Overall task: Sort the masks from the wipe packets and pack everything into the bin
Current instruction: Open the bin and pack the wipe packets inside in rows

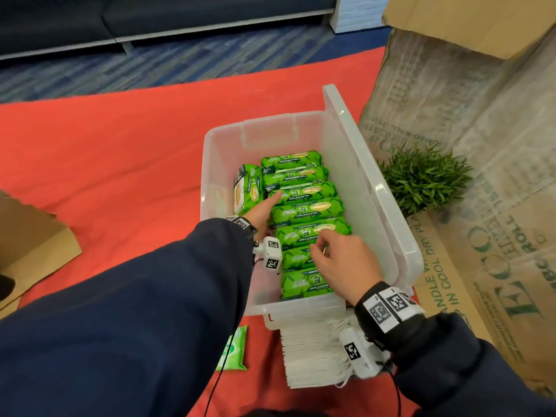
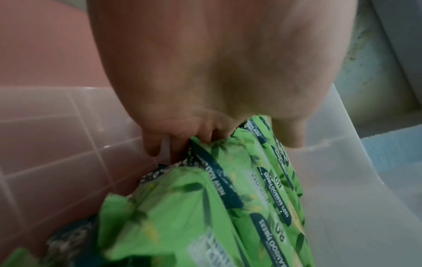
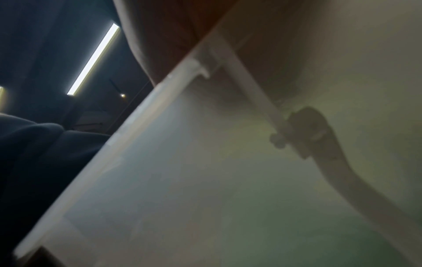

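Our left hand pinches the ends of green wipe packets, our right hand touches them with curled fingers, grip unclear; they stand edgewise mid-frame, long axes left-right across the bin.

Red fabric floor mat over blue striped carpet. Dark navy sofa behind; printed brown cardboard boxes right.

We see a clear rectangular plastic bin with its lid swung open on the right. Inside it, bright green plastic wipe packets overlap in a row from near to far. One more green packet stands upright to their left. Against the bin's near wall lies a stack of flat white masks, and left of it a pale green wipe packet.
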`<state>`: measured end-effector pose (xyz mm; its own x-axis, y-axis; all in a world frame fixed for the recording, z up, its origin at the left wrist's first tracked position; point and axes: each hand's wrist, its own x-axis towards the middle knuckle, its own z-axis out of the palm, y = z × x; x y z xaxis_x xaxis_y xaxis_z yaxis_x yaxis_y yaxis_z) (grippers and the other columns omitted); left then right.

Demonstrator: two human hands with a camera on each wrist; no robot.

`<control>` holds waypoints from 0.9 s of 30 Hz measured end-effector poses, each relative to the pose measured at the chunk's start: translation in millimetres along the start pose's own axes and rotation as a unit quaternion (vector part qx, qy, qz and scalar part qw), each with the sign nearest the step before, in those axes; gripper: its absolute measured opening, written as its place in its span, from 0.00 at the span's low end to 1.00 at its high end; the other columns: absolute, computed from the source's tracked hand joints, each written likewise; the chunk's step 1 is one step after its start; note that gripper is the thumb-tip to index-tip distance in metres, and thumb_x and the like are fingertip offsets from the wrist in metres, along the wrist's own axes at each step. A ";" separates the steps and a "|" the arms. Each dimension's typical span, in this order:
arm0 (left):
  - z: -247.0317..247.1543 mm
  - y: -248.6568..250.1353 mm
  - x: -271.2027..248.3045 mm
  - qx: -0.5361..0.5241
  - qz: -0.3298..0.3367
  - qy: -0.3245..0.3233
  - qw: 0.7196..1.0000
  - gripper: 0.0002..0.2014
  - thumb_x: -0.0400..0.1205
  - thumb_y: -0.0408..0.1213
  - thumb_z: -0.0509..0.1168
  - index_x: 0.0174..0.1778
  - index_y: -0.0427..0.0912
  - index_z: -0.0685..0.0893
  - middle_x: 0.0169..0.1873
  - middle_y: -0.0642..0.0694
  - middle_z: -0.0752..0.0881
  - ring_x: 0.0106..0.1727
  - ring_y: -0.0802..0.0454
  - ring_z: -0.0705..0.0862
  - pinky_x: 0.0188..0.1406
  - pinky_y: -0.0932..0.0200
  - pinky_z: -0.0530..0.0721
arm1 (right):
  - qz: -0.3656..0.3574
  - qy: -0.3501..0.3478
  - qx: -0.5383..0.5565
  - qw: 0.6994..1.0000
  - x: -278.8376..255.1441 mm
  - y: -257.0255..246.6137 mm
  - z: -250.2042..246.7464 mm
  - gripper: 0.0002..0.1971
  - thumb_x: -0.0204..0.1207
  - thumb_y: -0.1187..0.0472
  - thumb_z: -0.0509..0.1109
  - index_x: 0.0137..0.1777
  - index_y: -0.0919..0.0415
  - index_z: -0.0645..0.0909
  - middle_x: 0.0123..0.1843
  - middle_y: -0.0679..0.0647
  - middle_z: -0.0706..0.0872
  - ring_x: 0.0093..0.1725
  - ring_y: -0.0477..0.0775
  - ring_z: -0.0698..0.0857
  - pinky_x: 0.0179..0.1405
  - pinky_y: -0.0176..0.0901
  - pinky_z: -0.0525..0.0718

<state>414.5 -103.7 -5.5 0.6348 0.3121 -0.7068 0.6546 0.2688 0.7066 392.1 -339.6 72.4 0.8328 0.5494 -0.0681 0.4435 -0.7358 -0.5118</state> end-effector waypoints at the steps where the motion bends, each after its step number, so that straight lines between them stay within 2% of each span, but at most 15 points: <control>1: -0.7 2.2 1.9 0.005 -0.005 -0.009 1.000 0.40 0.76 0.73 0.68 0.81 0.55 0.71 0.74 0.43 0.79 0.73 0.38 0.80 0.72 0.35 0.80 | -0.001 -0.001 0.003 1.000 -0.1 -0.3 -0.1 0.13 0.81 0.45 0.64 0.39 0.51 0.76 0.26 0.50 0.80 0.29 0.56 0.81 0.27 0.47 0.73; 4: -13.5 -8.9 51.2 0.032 -0.014 0.017 0.999 0.60 0.56 0.83 0.73 0.80 0.50 0.75 0.75 0.40 0.81 0.68 0.32 0.85 0.66 0.27 0.83 | -0.004 -0.009 0.003 1.000 -0.8 -0.2 -0.6 0.12 0.81 0.46 0.64 0.40 0.51 0.76 0.26 0.50 0.80 0.28 0.55 0.80 0.27 0.46 0.72; 5: -18.6 -11.8 68.6 0.031 -0.006 0.035 0.999 0.62 0.54 0.83 0.72 0.80 0.50 0.75 0.75 0.40 0.80 0.69 0.33 0.84 0.68 0.28 0.82 | -0.005 -0.008 0.002 1.000 -1.1 -0.1 -0.9 0.12 0.81 0.46 0.64 0.40 0.52 0.77 0.26 0.50 0.80 0.28 0.55 0.81 0.27 0.46 0.72; 8: -13.0 2.7 52.1 -0.020 0.014 0.043 0.999 0.55 0.63 0.80 0.70 0.83 0.51 0.72 0.77 0.49 0.77 0.74 0.45 0.79 0.76 0.34 0.77 | -0.010 -0.009 -0.002 1.000 -2.3 0.3 -1.3 0.13 0.81 0.46 0.65 0.40 0.52 0.77 0.26 0.50 0.81 0.29 0.56 0.81 0.28 0.49 0.79; 11: 0.0 31.2 -0.7 -0.079 -0.008 -0.017 0.997 0.45 0.74 0.73 0.69 0.83 0.53 0.72 0.78 0.45 0.78 0.70 0.42 0.84 0.68 0.43 0.83 | -0.016 -0.010 -0.008 1.000 -1.8 -1.2 -1.9 0.12 0.81 0.46 0.65 0.40 0.52 0.78 0.26 0.50 0.80 0.29 0.55 0.81 0.29 0.49 0.80; 13: 1.0 36.2 -2.6 -0.085 -0.007 -0.026 0.996 0.38 0.85 0.65 0.62 0.88 0.49 0.64 0.79 0.49 0.73 0.78 0.41 0.77 0.63 0.52 0.78 | -0.021 -0.009 -0.009 1.000 -1.2 -2.0 -1.4 0.12 0.82 0.46 0.64 0.40 0.51 0.77 0.26 0.49 0.79 0.29 0.54 0.81 0.28 0.49 0.80; 14: 1.0 35.4 -1.4 -0.091 -0.008 -0.027 0.996 0.39 0.87 0.63 0.61 0.89 0.47 0.60 0.82 0.45 0.70 0.83 0.41 0.71 0.62 0.51 0.75 | -0.023 -0.007 -0.010 1.000 -1.1 -2.5 -1.1 0.13 0.82 0.46 0.64 0.40 0.51 0.77 0.26 0.49 0.80 0.28 0.53 0.81 0.27 0.48 0.79; 16: -0.7 33.0 8.9 -0.069 -0.008 -0.013 0.998 0.46 0.82 0.65 0.67 0.90 0.46 0.58 0.85 0.41 0.66 0.84 0.40 0.69 0.63 0.51 0.75 | -0.027 -0.008 -0.012 1.000 -1.0 -2.6 -0.6 0.13 0.82 0.46 0.64 0.40 0.52 0.77 0.26 0.49 0.80 0.28 0.52 0.80 0.27 0.48 0.78; 18: -2.9 30.2 22.9 -0.001 -0.004 0.028 1.000 0.50 0.72 0.73 0.72 0.84 0.45 0.70 0.80 0.39 0.75 0.77 0.37 0.78 0.67 0.47 0.80 | -0.029 -0.009 -0.014 0.999 -1.0 -1.8 -0.1 0.14 0.82 0.45 0.64 0.40 0.52 0.77 0.25 0.49 0.80 0.28 0.52 0.80 0.27 0.49 0.79; 19: -4.2 30.6 27.8 0.049 0.021 0.057 0.997 0.45 0.72 0.75 0.70 0.76 0.44 0.79 0.75 0.38 0.81 0.71 0.37 0.83 0.68 0.43 0.82 | -0.029 -0.009 -0.012 0.999 -1.3 -1.5 0.1 0.14 0.82 0.45 0.64 0.39 0.52 0.77 0.25 0.49 0.80 0.28 0.52 0.80 0.27 0.49 0.80; 21: -7.2 40.3 16.7 0.184 0.139 0.150 0.961 0.24 0.85 0.62 0.63 0.52 0.42 0.87 0.57 0.36 0.89 0.60 0.37 0.87 0.62 0.47 0.83 | -0.028 -0.009 -0.010 1.000 -2.4 -1.4 0.9 0.14 0.81 0.44 0.64 0.39 0.52 0.76 0.26 0.49 0.80 0.28 0.53 0.81 0.28 0.50 0.81; 22: -10.6 44.0 14.7 0.249 0.197 0.209 0.925 0.17 0.88 0.51 0.62 0.49 0.41 0.88 0.53 0.36 0.90 0.57 0.37 0.88 0.55 0.51 0.81 | -0.028 -0.010 -0.013 0.999 -3.0 -1.4 1.5 0.14 0.81 0.43 0.63 0.39 0.51 0.76 0.26 0.49 0.80 0.29 0.54 0.81 0.29 0.50 0.81; 23: -16.9 45.9 17.9 0.318 0.235 0.248 0.885 0.11 0.87 0.41 0.63 0.54 0.40 0.89 0.53 0.37 0.90 0.58 0.37 0.87 0.53 0.53 0.79 | -0.028 -0.009 -0.016 0.999 -3.2 -1.5 1.8 0.14 0.81 0.42 0.63 0.40 0.51 0.76 0.27 0.49 0.81 0.30 0.55 0.82 0.29 0.50 0.82; 24: -23.2 45.2 22.1 0.398 0.232 0.261 0.848 0.12 0.84 0.35 0.64 0.59 0.41 0.89 0.57 0.38 0.88 0.62 0.37 0.85 0.55 0.52 0.79 | -0.029 -0.008 -0.018 0.999 -3.2 -1.3 2.5 0.14 0.81 0.42 0.63 0.40 0.50 0.76 0.27 0.49 0.81 0.31 0.56 0.82 0.30 0.50 0.82; 27: -31.4 33.6 25.1 0.586 0.158 0.270 0.747 0.19 0.81 0.42 0.67 0.69 0.52 0.85 0.76 0.41 0.73 0.74 0.35 0.72 0.66 0.40 0.77 | -0.031 -0.007 -0.019 0.999 -4.2 -0.7 3.6 0.15 0.80 0.41 0.62 0.40 0.50 0.76 0.27 0.49 0.81 0.32 0.57 0.83 0.31 0.51 0.83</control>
<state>439.5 -58.2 1.5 0.7822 0.5992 -0.1707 0.6184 -0.7799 0.0965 387.1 -340.0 69.9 0.7989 0.5994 -0.0498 0.5061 -0.7145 -0.4830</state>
